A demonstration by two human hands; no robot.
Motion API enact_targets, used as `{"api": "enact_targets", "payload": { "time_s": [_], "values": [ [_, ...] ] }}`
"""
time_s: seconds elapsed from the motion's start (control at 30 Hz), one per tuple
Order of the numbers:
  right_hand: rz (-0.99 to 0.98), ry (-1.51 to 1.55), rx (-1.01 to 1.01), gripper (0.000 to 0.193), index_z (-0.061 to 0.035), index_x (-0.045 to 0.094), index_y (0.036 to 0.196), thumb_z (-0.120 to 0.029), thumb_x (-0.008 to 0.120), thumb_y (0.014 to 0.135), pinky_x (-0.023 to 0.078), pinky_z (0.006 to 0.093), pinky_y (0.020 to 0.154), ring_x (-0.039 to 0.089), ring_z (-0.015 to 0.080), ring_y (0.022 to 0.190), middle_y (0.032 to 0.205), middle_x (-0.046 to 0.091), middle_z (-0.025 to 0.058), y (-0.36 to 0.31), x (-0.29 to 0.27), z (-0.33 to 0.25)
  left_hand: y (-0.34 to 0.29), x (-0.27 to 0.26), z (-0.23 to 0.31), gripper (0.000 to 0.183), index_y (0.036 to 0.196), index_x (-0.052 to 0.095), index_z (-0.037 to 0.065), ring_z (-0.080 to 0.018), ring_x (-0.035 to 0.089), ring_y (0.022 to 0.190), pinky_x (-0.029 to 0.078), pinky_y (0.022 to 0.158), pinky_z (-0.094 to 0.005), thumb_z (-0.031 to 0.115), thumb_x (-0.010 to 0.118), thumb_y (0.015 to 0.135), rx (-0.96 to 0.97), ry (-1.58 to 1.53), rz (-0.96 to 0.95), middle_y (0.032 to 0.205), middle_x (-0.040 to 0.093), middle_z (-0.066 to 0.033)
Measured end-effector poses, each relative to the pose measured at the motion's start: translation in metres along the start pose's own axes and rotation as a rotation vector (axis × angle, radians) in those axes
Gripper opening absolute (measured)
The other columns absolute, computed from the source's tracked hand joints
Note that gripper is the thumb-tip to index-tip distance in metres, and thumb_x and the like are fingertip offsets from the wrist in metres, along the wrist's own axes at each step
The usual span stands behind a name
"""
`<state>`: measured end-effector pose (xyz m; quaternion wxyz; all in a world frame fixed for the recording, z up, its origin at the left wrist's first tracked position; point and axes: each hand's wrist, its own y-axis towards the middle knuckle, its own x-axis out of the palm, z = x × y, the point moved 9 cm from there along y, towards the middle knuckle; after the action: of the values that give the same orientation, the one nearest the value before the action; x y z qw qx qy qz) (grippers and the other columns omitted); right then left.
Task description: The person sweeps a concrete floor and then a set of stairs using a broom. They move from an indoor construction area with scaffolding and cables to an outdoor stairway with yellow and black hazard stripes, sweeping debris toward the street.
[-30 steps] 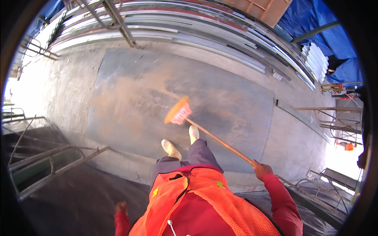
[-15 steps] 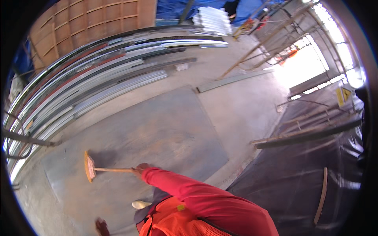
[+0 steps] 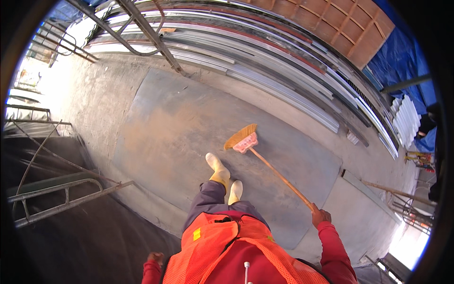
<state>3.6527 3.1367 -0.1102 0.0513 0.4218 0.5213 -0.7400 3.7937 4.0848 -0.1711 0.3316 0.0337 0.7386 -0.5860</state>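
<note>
Below, a broad grey sheet point(image 3: 298, 149) dusted with tan powder point(image 3: 163, 125) spreads beneath a broom point(image 3: 269, 164), its head near the person's pale boots point(image 3: 217, 168). Gold bristles point(image 3: 240, 136) fan from a pink, scalloped collar point(image 3: 246, 143) (the stick point(image 3: 283, 178) is slim and orange-brown). The right hand point(image 3: 321, 216) is closed around the stick's end; the left hand point(image 3: 155, 258) hangs low, its grip too small to tell.

No legible text or signs anywhere.
</note>
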Motion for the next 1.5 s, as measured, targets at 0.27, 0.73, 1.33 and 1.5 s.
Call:
{"api": "enact_targets", "payload": {
  "time_s": [0.27,0.73,1.33,1.5],
  "values": [
    [0.075,-0.155,-0.127,0.049,-0.0304,0.044,0.149,-0.031,0.053,0.101,0.053,0.0529,0.076,0.07,0.0397,0.087,0.092,0.072,0.0167,0.23,-0.168,-0.225,0.103,-0.097,0.274,0.049,0.126,0.059,0.004,-0.0388,0.067,0.095,0.052,0.088,-0.0485,0.039,0.068,0.092,0.446,0.08,0.144,0.108,0.068,-0.0227],
    [0.099,-0.114,-0.493,0.059,-0.0342,0.026,0.158,-0.034,0.049,0.103,0.052,0.0582,0.072,0.067,0.0442,0.082,0.086,0.069,0.0223,0.289,-0.299,-0.236,0.026,-0.211,0.289,0.029,0.107,0.064,0.004,-0.0381,0.068,0.09,0.053,0.079,-0.0452,0.03,0.066,0.095,0.107,-0.298,0.475,0.095,0.068,-0.0237],
    [0.048,-0.173,-0.848,0.05,-0.0249,0.039,0.15,-0.032,0.049,0.102,0.053,0.0551,0.087,0.067,0.0466,0.101,0.108,0.069,0.0275,0.426,-0.391,-0.527,-0.1,-0.097,0.452,0.049,0.133,0.056,0.002,-0.0218,0.069,0.091,0.054,0.077,-0.0358,0.033,0.066,0.097,0.175,-1.187,0.489,0.101,0.071,-0.0142],
    [-0.067,-0.264,-0.647,0.06,-0.0332,0.026,0.158,-0.036,0.048,0.103,0.052,0.058,0.074,0.066,0.0508,0.084,0.089,0.068,0.0299,0.352,-0.377,-0.377,-0.133,-0.002,0.323,0.045,0.124,0.062,0.002,-0.0224,0.069,0.082,0.055,0.074,-0.0375,0.034,0.067,0.094,-0.194,-0.991,0.601,0.093,0.071,-0.0135]
  ]
}}
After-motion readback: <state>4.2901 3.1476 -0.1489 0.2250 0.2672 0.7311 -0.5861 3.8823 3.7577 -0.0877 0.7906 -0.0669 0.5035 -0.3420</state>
